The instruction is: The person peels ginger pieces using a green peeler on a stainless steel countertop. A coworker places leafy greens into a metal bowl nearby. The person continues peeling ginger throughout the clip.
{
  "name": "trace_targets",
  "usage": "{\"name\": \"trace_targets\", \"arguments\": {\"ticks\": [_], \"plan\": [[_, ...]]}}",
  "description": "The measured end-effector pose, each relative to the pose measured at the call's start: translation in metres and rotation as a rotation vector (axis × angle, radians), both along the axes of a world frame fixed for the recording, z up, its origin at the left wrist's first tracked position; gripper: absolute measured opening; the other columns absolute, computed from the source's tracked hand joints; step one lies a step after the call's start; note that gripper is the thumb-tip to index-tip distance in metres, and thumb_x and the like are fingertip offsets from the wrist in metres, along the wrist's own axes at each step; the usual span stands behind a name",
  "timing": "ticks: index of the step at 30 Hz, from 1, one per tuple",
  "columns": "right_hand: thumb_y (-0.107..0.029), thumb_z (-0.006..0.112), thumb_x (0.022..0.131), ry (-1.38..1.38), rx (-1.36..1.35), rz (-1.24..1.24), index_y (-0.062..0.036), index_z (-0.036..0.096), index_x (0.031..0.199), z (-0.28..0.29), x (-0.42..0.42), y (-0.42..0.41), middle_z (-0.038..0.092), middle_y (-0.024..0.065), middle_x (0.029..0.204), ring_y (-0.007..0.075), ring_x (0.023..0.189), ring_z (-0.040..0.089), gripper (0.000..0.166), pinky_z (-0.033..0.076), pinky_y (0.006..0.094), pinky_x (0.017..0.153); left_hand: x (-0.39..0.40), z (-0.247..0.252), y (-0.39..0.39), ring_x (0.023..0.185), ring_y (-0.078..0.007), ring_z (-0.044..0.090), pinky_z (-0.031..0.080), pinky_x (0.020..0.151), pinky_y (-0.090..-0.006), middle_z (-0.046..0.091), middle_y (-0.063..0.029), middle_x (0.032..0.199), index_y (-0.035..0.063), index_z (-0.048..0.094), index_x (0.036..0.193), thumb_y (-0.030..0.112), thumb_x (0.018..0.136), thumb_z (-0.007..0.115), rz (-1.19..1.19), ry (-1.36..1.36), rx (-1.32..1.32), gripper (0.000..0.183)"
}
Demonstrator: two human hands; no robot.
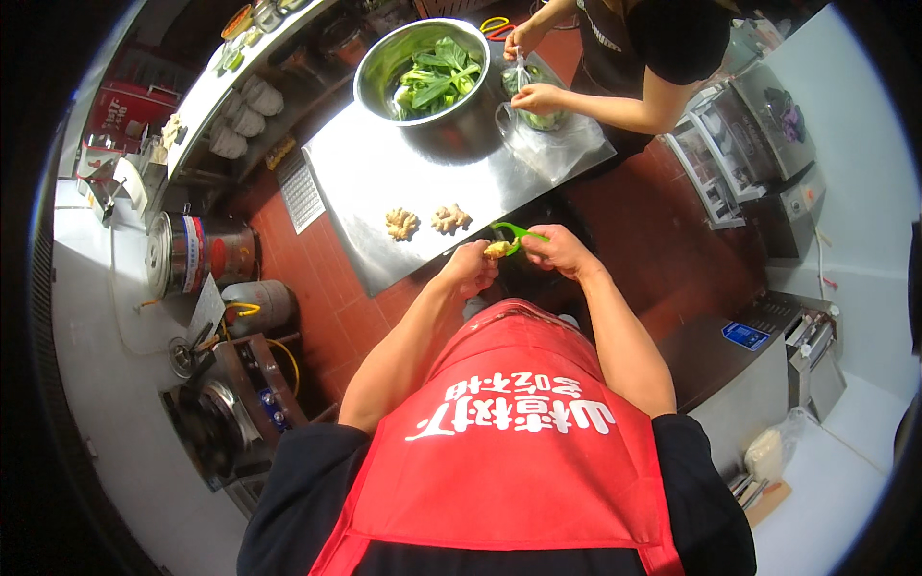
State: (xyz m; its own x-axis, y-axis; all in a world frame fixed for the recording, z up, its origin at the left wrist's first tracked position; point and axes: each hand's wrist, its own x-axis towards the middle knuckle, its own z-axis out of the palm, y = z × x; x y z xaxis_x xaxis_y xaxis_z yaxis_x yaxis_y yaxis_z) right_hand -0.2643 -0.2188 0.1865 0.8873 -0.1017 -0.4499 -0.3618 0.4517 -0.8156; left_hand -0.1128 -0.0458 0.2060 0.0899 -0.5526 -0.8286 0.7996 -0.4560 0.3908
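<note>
My left hand (pixel 471 268) grips a piece of ginger root (pixel 497 250) that looks partly peeled and yellow. In my right hand (pixel 558 250) is a green-handled peeler (pixel 517 232), its head at the ginger. Both hands are just off the near edge of a stainless steel table (pixel 360 216). Two knobbly unpeeled ginger roots, one on the left (pixel 401 224) and one on the right (pixel 451 218), lie on the table close to that edge. Farther back stands a large steel pot (pixel 461 137) holding leafy green vegetables (pixel 439 79).
Across the table a co-worker's hands (pixel 536 97) hold a clear plastic bag (pixel 540 119) of greens. Scissors (pixel 497 29) with red and yellow handles lie behind the pot. At the left are a steel drum (pixel 205 252), a gas cylinder (pixel 261 309) and a stove (pixel 223 417).
</note>
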Motion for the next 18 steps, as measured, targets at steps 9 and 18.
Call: {"name": "trace_targets", "arguments": {"ticks": [9,18], "plan": [[-0.026,0.064,0.098,-0.075,-0.058,0.026,-0.0056,0.063,0.094,0.005,-0.002,0.006,0.054,-0.0025,0.068,0.0034,0.054,0.042,0.021,0.032,0.0190,0.049,0.009,-0.011,0.007,0.048,-0.0060,0.022,0.016,0.039,-0.0209,0.029,0.0067,0.059,0.0132,0.048,0.080,0.032,0.105,0.031,0.110,0.530,0.028,0.036],[-0.027,0.061,0.100,-0.060,-0.059,-0.154,-0.0070,0.062,0.098,0.008,-0.014,-0.001,0.062,0.0000,0.079,0.0061,0.064,0.054,0.020,0.042,0.0198,0.057,0.009,-0.006,0.011,0.049,-0.0076,0.029,0.023,0.042,-0.0227,0.036,0.0055,0.060,0.0116,0.053,0.082,0.027,0.101,0.041,-0.039,0.209,0.004,0.027]]}}
